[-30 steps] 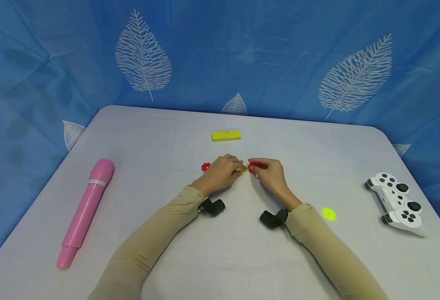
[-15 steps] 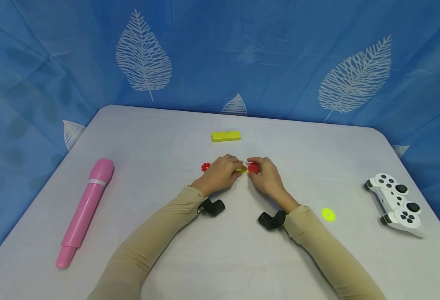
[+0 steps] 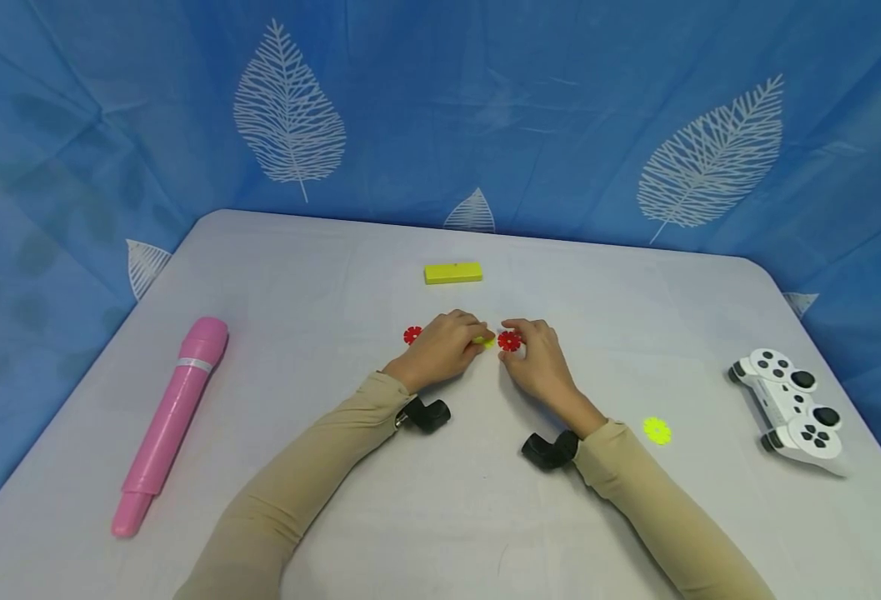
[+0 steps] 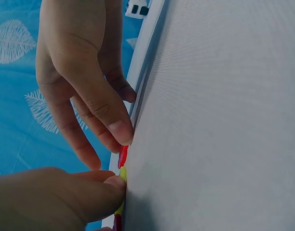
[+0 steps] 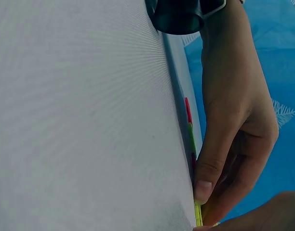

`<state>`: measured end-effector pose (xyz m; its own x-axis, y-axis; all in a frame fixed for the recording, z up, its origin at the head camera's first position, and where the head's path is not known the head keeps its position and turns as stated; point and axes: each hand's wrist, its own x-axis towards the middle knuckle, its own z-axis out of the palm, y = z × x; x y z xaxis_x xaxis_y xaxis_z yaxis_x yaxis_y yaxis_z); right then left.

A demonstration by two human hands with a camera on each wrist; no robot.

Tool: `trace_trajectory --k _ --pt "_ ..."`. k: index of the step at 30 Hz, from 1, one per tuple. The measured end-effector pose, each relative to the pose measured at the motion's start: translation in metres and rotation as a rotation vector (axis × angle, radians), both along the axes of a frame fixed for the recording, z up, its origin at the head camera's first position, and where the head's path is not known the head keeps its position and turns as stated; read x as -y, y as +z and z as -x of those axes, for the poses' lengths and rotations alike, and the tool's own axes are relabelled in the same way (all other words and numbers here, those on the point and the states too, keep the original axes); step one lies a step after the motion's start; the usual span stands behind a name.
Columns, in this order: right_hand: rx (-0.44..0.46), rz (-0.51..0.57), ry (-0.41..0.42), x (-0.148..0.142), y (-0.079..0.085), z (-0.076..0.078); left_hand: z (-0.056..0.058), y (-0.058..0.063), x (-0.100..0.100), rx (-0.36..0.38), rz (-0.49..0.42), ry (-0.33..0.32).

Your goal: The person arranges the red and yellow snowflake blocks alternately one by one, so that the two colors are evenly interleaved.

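Observation:
Small notched plastic discs lie near the middle of the white table. My left hand [image 3: 442, 348] pinches a yellow notched disc [image 4: 123, 172] between thumb and finger, low at the tabletop. Just right of it is a red notched disc [image 3: 509, 341], face up, with the thumb and index finger of my right hand [image 3: 541, 360] at its opposite edges. Another red notched disc [image 3: 412, 334] shows left of my left hand. In the right wrist view, a red [image 5: 188, 109] and a green disc [image 5: 192, 137] stand edge-on in a row; the fingers hide part of it.
A yellow bar-shaped block [image 3: 453, 272] lies beyond the hands. A yellow notched disc [image 3: 658, 430] is beside the right sleeve. A pink microphone-shaped stick [image 3: 170, 429] lies at the left, a white game controller [image 3: 793, 412] at the right. A blue leaf-print curtain [image 3: 485, 108] hangs behind.
The red disc by my right hand has turned from partly hidden in the fingers to face up. My right hand has shifted slightly towards me, fingers spread wider around it. My left hand stays put.

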<state>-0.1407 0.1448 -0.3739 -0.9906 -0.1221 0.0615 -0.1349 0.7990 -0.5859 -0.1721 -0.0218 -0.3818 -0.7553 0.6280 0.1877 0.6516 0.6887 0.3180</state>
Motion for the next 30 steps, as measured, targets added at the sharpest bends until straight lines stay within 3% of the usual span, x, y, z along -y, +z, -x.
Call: trace_trajectory --k 30 --pt "-0.059 0.074 0.042 -0.0021 -0.0019 0.0071 0.0018 -0.0012 -0.0007 0.01 -0.007 -0.002"
